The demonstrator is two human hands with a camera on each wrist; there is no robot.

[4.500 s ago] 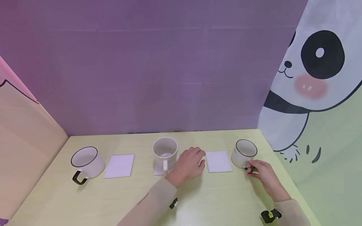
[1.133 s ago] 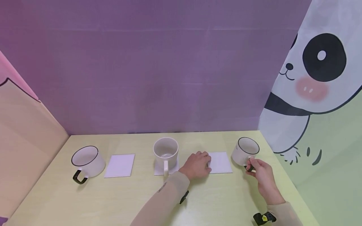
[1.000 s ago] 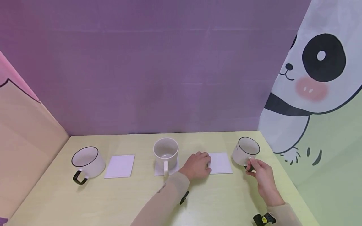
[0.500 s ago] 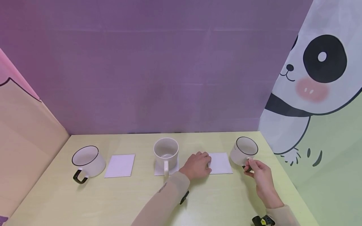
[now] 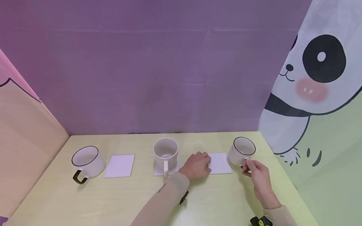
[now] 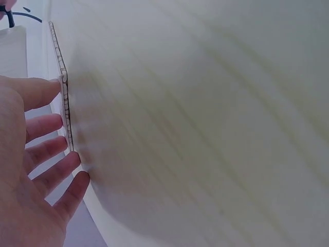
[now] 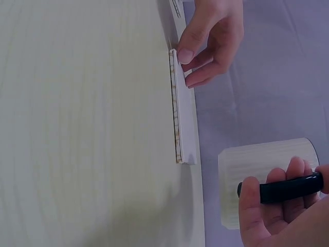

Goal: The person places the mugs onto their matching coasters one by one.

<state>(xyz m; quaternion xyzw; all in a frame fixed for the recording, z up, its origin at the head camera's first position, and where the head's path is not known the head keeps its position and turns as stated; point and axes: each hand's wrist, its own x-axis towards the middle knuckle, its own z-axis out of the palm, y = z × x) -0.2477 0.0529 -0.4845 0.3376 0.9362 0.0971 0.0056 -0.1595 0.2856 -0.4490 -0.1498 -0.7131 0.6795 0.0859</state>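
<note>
The right hand [image 5: 261, 182] pinches a white, black-handled mug [image 5: 238, 155], an apparent placing step needing leftward transfer onto the square white coaster [image 5: 220, 163] the left hand [image 5: 196, 166] touches, fingers [image 6: 49, 148] spread.

Both arms reached forward, well apart at the hands. Left forearm [image 5: 161, 201], sleeved, slanted up from the lower middle of the head view toward the right. Left grip [image 5: 196, 165] lay back upward, palm hidden from above; thumb [image 6: 38, 91] set apart from the fingers [image 6: 49, 148], which were spread and only slightly bent. Right forearm [image 5: 280, 216] mostly out of frame, only the cuff end seen. Right wrist [image 5: 270, 201] bare; right grip [image 5: 260, 177] angled up and leftward, thumb uppermost, fingers curled in a firm hold.
</note>
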